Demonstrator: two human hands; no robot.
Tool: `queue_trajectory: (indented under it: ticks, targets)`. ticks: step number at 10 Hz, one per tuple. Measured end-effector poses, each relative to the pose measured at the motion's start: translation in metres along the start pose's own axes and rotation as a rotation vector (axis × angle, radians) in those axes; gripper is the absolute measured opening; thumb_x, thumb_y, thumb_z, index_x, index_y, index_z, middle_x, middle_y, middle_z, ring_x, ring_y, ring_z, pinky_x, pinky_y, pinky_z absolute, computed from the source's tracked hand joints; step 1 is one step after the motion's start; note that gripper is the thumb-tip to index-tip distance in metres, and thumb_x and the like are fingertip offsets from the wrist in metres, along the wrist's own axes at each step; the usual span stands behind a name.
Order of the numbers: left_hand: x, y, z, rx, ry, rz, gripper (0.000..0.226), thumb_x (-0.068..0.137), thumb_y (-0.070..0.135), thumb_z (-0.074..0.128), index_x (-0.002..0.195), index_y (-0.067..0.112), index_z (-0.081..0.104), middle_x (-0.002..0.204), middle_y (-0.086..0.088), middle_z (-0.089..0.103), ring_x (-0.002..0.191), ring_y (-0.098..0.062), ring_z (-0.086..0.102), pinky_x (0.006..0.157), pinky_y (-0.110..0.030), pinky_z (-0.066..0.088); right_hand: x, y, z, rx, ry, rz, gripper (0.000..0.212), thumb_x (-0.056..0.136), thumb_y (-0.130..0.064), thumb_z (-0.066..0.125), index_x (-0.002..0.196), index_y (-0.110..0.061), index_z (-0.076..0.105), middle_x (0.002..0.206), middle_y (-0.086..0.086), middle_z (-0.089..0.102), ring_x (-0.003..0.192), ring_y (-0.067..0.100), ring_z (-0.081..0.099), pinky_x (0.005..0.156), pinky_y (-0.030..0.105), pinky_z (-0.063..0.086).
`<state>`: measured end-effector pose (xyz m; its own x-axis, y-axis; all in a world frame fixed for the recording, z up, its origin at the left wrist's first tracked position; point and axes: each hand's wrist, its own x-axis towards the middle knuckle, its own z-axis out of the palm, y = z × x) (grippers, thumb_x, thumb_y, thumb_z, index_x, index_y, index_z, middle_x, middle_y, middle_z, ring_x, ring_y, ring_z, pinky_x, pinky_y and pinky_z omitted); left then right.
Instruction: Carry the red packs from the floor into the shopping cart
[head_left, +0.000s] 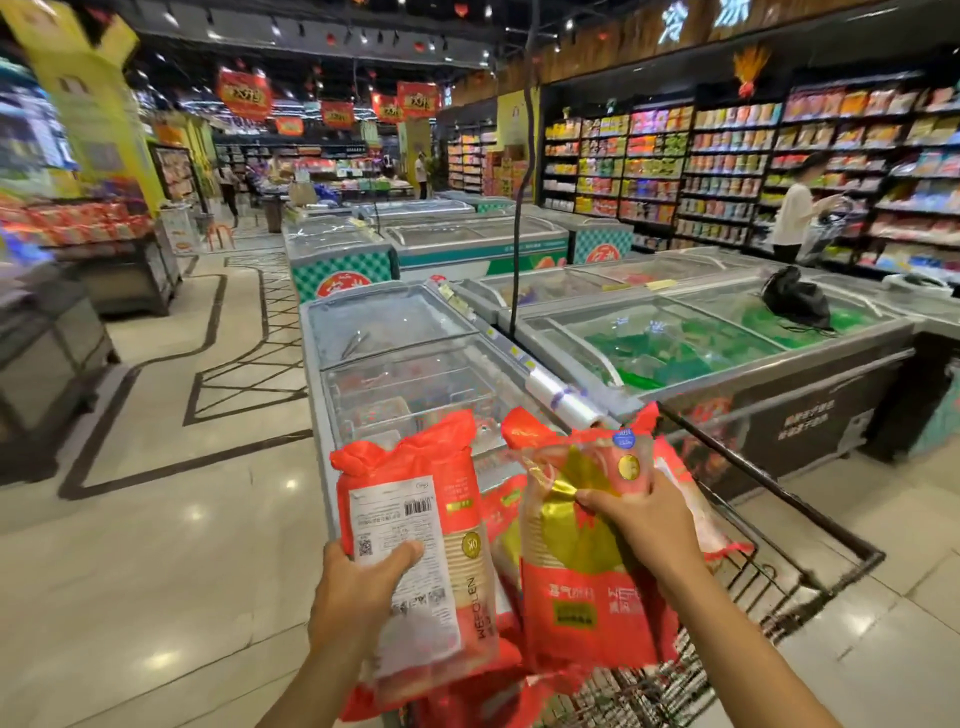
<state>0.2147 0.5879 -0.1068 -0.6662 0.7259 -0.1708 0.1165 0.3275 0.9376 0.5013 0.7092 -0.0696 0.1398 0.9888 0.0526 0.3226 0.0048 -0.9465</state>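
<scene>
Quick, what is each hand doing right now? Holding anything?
Left hand: grips a red pack with a white label, thumb across the label.
Right hand: holds a red pack with gold print above the shopping cart.

6 o'clock: left red pack (441, 525) is showing glossy, crinkled plastic film; its white label (400, 556) is looking matt, like paper. 5 o'clock: right red pack (587, 603) is shining the same way, gold panel reading as metallic foil. 4 o'clock: shopping cart (774, 597) is showing dark wire mesh, apparently coated metal. 8 o'clock: floor (156, 571) is reflecting lights, looking like smooth polished tile. 12 o'clock: freezer lids (410, 384) are looking like clear glass in grey frames.
</scene>
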Motion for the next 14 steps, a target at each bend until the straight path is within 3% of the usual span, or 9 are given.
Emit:
queue_trajectory:
  ticks: [3, 4, 5, 6, 8, 9, 11, 12, 14]
  targets:
    - [0.118, -0.073, 0.078, 0.218, -0.010, -0.214, 0.096, 0.040, 0.098, 0.073, 0.117, 0.041, 0.062, 0.090, 0.016, 0.079, 0.079, -0.018, 0.078, 0.085, -0.048, 0.061, 0.146, 0.056, 0.095, -0.122, -0.399, 0.142, 0.055, 0.049, -0.036, 0.098, 0.095, -0.014, 0.075, 0.079, -0.003, 0.079, 0.077, 0.023, 0.076, 0.073, 0.042, 0.064]
    - [0.107, -0.038, 0.092, 0.275, 0.035, -0.256, 0.091, 0.053, 0.089, 0.073, 0.121, 0.032, 0.054, 0.101, 0.007, 0.075, 0.090, -0.027, 0.075, 0.091, -0.046, 0.056, 0.178, 0.084, 0.123, -0.150, -0.473, 0.183, 0.070, 0.035, -0.053, 0.093, 0.092, -0.017, 0.076, 0.085, 0.000, 0.080, 0.081, 0.025, 0.077, 0.077, 0.051, 0.063]
    - [0.114, -0.029, 0.101, 0.263, 0.071, -0.315, 0.091, 0.053, 0.089, 0.069, 0.116, 0.025, 0.054, 0.105, 0.000, 0.072, 0.097, -0.030, 0.070, 0.094, -0.047, 0.054, 0.197, 0.097, 0.142, -0.219, -0.473, 0.184, 0.088, 0.034, -0.070, 0.088, 0.104, -0.021, 0.069, 0.101, -0.002, 0.077, 0.095, 0.023, 0.074, 0.088, 0.047, 0.059]
    - [0.128, -0.034, 0.107, 0.266, 0.073, -0.339, 0.094, 0.047, 0.097, 0.057, 0.110, 0.027, 0.049, 0.099, 0.003, 0.072, 0.090, -0.029, 0.072, 0.091, -0.048, 0.056, 0.199, 0.088, 0.147, -0.332, -0.412, 0.173, 0.088, 0.057, -0.066, 0.086, 0.125, -0.017, 0.059, 0.120, 0.006, 0.069, 0.113, 0.031, 0.066, 0.094, 0.042, 0.052]
    - [0.139, -0.038, 0.112, 0.177, -0.004, -0.288, 0.093, 0.061, 0.086, 0.058, 0.131, 0.026, 0.041, 0.109, 0.004, 0.072, 0.094, -0.028, 0.073, 0.094, -0.051, 0.056, 0.201, 0.090, 0.154, -0.565, -0.390, 0.032, 0.098, 0.067, -0.079, 0.066, 0.143, -0.019, 0.049, 0.137, 0.011, 0.060, 0.130, 0.034, 0.054, 0.103, 0.045, 0.047]
    - [0.148, -0.049, 0.104, 0.155, -0.058, -0.251, 0.091, 0.058, 0.092, 0.062, 0.125, 0.033, 0.042, 0.111, 0.007, 0.073, 0.091, -0.023, 0.076, 0.090, -0.052, 0.059, 0.195, 0.079, 0.153, -0.708, -0.357, -0.025, 0.083, 0.084, -0.065, 0.070, 0.145, -0.016, 0.042, 0.140, 0.016, 0.053, 0.131, 0.039, 0.050, 0.101, 0.045, 0.043]
    - [0.145, -0.049, 0.085, 0.252, -0.126, -0.071, 0.056, 0.080, 0.075, 0.068, 0.120, 0.040, 0.049, 0.112, 0.009, 0.073, 0.093, -0.015, 0.074, 0.089, -0.052, 0.059, 0.174, 0.065, 0.147, -0.869, -0.311, -0.102, 0.088, 0.093, -0.066, 0.054, 0.161, -0.018, 0.023, 0.155, 0.012, 0.043, 0.142, 0.034, 0.040, 0.113, 0.046, 0.038]
    - [0.149, -0.047, 0.074, 0.482, -0.118, 0.079, 0.070, 0.090, 0.074, 0.052, 0.148, 0.039, 0.035, 0.147, 0.002, 0.054, 0.127, -0.026, 0.059, 0.101, -0.055, 0.051, 0.154, 0.046, 0.134, -0.869, -0.240, -0.124, 0.084, 0.096, -0.062, 0.054, 0.161, -0.018, 0.023, 0.161, 0.011, 0.037, 0.147, 0.032, 0.036, 0.116, 0.045, 0.036]
    - [0.152, -0.032, 0.063, 0.717, -0.251, 0.343, 0.094, 0.096, 0.071, 0.043, 0.165, 0.021, 0.005, 0.174, -0.004, 0.008, 0.159, -0.027, 0.013, 0.127, -0.050, 0.019, 0.075, 0.008, 0.095, -0.899, -0.022, -0.127, 0.076, 0.101, -0.058, 0.048, 0.161, -0.020, 0.023, 0.162, 0.011, 0.035, 0.147, 0.031, 0.035, 0.115, 0.042, 0.034]
